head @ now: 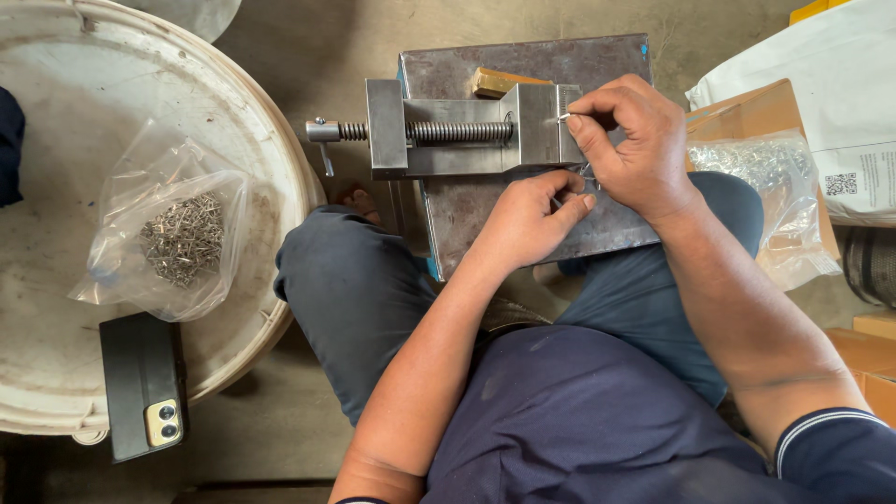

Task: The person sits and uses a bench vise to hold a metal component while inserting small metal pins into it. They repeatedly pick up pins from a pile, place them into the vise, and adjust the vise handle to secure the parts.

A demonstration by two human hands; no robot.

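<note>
A small steel vise [448,138] with a threaded screw sits on a grey metal box [523,65] between my knees. My right hand [630,145] is at the vise's jaw end, pinching a small metal pin [564,118] between thumb and forefinger. Just below the vise, my left hand [532,219] has its fingers curled, with the fingertips on a small metal piece [586,175] near my right hand. A wooden block [495,82] lies behind the vise.
A white round tub lid [56,308] at the left carries a clear bag of small metal pins [182,238] and a black phone [142,385]. At the right are a bag of shiny parts [765,168], a cardboard box [747,112] and a white sack [831,75].
</note>
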